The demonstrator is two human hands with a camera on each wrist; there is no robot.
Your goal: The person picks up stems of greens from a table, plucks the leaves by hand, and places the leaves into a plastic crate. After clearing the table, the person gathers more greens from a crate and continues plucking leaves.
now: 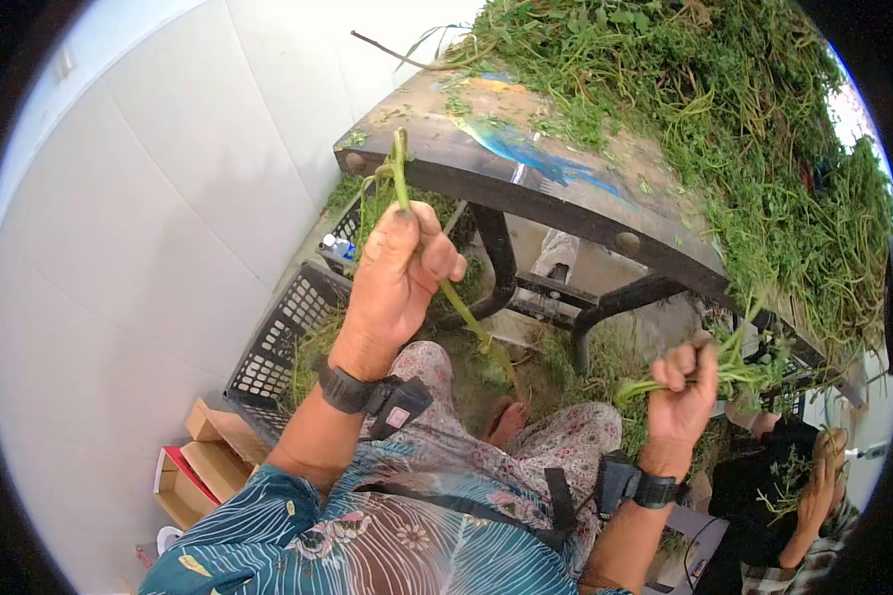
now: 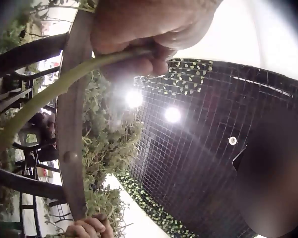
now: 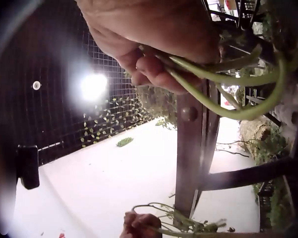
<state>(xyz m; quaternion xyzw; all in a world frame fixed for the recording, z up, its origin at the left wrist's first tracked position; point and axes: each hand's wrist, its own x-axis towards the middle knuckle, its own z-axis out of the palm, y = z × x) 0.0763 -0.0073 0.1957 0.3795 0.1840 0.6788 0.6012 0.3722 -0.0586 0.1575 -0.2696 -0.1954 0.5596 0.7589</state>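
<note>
My left hand (image 1: 397, 263) pinches a long, thick green stem (image 1: 471, 325) between thumb and fingers. One end sticks up past the thumb; the other slants down over the lap. In the left wrist view the stem (image 2: 44, 96) runs out from under the curled fingers. Lower and to the right, my right hand (image 1: 683, 395) grips a small bunch of leafy green stems (image 1: 739, 373) close to the table's front edge. Bent stems (image 3: 253, 111) loop out of that fist in the right wrist view. A large heap of greens (image 1: 754, 129) covers much of the table (image 1: 422, 111).
Below the table's left end stands a black plastic crate (image 1: 290, 319) with greens inside. Table legs (image 1: 496, 253) and scattered greens are ahead of the knees. Cardboard boxes (image 1: 184, 486) sit at lower left. On the right, another person's hand (image 1: 821, 486) is near some sprigs.
</note>
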